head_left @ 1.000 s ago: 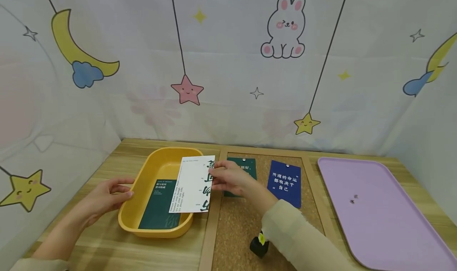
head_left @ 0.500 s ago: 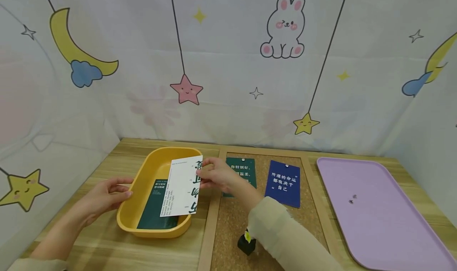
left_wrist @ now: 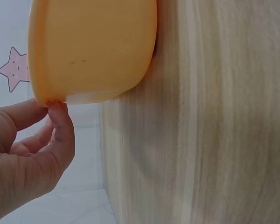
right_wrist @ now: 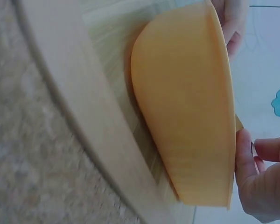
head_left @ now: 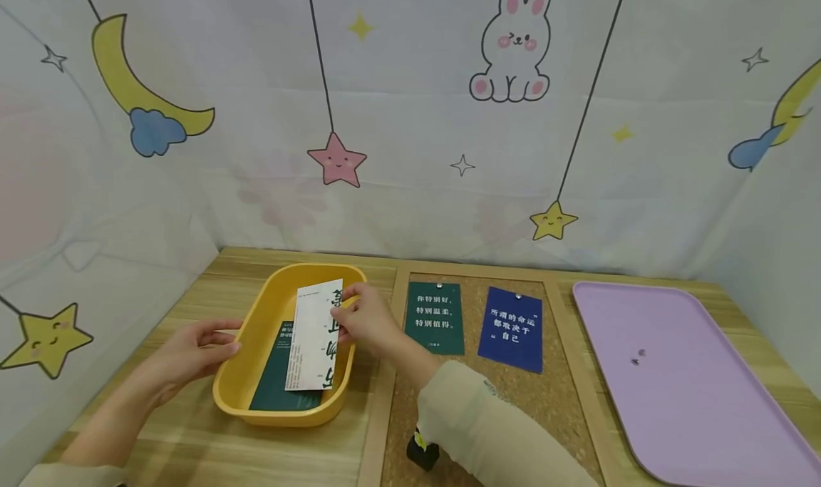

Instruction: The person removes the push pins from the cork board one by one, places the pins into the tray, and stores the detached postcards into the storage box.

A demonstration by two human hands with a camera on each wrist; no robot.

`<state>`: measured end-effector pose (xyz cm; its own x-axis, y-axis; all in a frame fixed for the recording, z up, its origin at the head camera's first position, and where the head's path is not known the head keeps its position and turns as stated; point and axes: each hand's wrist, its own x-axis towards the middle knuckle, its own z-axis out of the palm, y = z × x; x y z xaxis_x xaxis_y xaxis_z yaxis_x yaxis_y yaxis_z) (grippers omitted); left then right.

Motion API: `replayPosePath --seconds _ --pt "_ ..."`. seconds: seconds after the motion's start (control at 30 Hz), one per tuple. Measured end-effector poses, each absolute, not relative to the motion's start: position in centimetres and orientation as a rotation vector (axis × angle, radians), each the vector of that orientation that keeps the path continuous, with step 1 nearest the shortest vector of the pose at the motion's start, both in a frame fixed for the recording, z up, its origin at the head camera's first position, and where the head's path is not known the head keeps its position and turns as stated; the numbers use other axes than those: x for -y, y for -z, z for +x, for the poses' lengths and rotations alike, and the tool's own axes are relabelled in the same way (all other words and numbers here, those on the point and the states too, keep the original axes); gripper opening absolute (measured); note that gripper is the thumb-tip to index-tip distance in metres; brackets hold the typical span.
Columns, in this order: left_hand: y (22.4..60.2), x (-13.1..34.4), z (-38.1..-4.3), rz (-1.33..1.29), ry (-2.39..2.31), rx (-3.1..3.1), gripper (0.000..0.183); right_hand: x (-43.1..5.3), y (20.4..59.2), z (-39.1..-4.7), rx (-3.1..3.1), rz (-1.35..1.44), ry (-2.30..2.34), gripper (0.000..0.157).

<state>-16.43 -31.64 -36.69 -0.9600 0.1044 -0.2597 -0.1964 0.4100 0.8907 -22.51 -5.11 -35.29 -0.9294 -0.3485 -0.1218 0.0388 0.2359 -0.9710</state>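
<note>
My left hand [head_left: 192, 355] pinches the left rim of a yellow plastic basin [head_left: 253, 344]; the left wrist view shows thumb and finger at the rim of the basin [left_wrist: 93, 46]. Over the basin, my right hand [head_left: 368, 319] pinches the right edge of a white card [head_left: 314, 337] with large dark green characters. This card slants down into the basin and partly covers a dark green card [head_left: 276, 383] lying inside. In the right wrist view, the right hand [right_wrist: 263, 175] is right at the basin's rim, and the basin wall hides most of the white card.
Right of the basin lies a framed cork board [head_left: 539, 416] with a green card [head_left: 436, 319] and a blue card [head_left: 511, 330] pinned on it. A purple tray [head_left: 699, 380] with small pins [head_left: 638, 359] is at the far right. A patterned cloth [head_left: 410, 209] hangs behind.
My right hand has moved left with the white card, from above the basin's right rim to inside it. The pinned green card is now fully uncovered. The left hand has stayed put.
</note>
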Motion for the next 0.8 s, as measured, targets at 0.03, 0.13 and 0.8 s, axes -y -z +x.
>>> replayPosePath --seconds 0.03,0.13,0.8 --pt "36.7 31.6 -16.4 -0.083 -1.566 -2.395 0.058 5.3 35.3 -22.4 -2.223 -0.283 1.734 0.020" --pt "36.8 31.7 -16.5 -0.089 -1.562 -2.397 0.059 5.9 35.2 -22.1 -2.277 -0.257 1.696 0.020" --pt "36.7 31.7 -16.4 -0.083 -1.572 -2.391 0.058 8.5 35.0 -21.0 -2.399 -0.193 1.538 0.043"
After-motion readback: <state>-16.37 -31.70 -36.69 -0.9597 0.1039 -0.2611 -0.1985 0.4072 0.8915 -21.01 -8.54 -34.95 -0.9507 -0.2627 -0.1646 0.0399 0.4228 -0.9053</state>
